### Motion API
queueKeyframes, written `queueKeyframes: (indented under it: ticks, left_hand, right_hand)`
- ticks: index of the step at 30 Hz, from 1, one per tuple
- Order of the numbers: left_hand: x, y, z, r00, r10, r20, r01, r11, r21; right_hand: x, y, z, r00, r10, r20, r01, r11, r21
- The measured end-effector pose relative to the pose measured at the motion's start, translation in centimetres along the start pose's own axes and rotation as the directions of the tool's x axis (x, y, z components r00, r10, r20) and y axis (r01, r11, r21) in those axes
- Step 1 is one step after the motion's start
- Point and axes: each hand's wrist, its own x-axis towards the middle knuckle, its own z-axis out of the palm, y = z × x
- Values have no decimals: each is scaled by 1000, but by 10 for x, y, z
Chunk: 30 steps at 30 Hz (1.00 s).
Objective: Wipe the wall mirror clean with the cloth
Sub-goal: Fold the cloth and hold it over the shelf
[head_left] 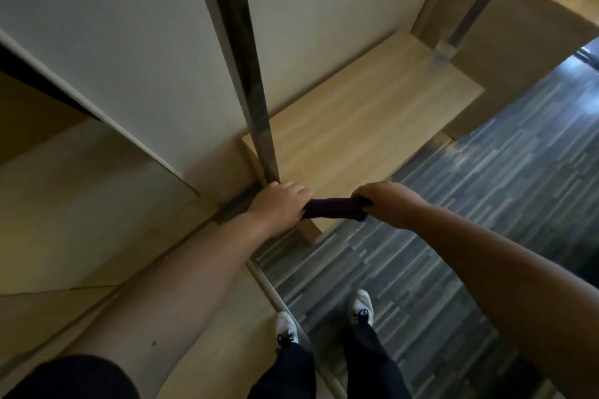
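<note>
A dark purple cloth (337, 209), bunched into a short roll, is stretched between my two hands. My left hand (280, 206) grips its left end and my right hand (389, 202) grips its right end, both fists closed. The hands are held low, above the front edge of a light wooden platform (356, 126). A tall, narrow, dark reflective strip (249, 74) rises up the pale wall just behind my left hand. I cannot tell whether it is the mirror's edge. The cloth touches neither the strip nor the wall.
A glossy beige panel (81, 204) fills the lower left under my left forearm. Grey striped flooring (470, 220) spreads to the right. My white shoes (359, 304) stand on it. A metal post (466, 10) and a wooden unit stand at the upper right.
</note>
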Motion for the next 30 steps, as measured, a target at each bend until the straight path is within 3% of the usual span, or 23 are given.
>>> queueKeyframes:
  ticks: [6,9,13,16,21,24,28,30]
  left_hand:
    - [69,-21,50,989,-148,-13,148,989,-8]
    - [100,-32,71,968,-234,-85,235,972,-1]
    - [122,-46,106,927,-312,-206,327,944,42]
    - [131,-57,139,926,-293,-237,322,942,96]
    - [121,-58,195,959,-231,-165,245,967,73]
    - [93,-50,226,964,-255,-71,256,966,13]
    - [74,-39,230,938,-286,196,268,957,114]
    - [75,-38,225,916,-305,261,268,949,167]
  right_hand:
    - [78,56,21,996,-38,-76,35,999,-41]
    - [115,75,28,980,-85,-180,71,994,-83]
    - [158,92,53,902,-185,-389,136,979,-149]
    - [181,104,78,855,-242,-459,153,963,-222]
    - [185,114,144,907,-272,-322,193,947,-256]
    - [164,114,175,977,-186,-105,157,959,-235]
    - [147,105,186,996,-85,34,91,938,-335]
    - [148,102,180,995,-66,81,91,924,-371]
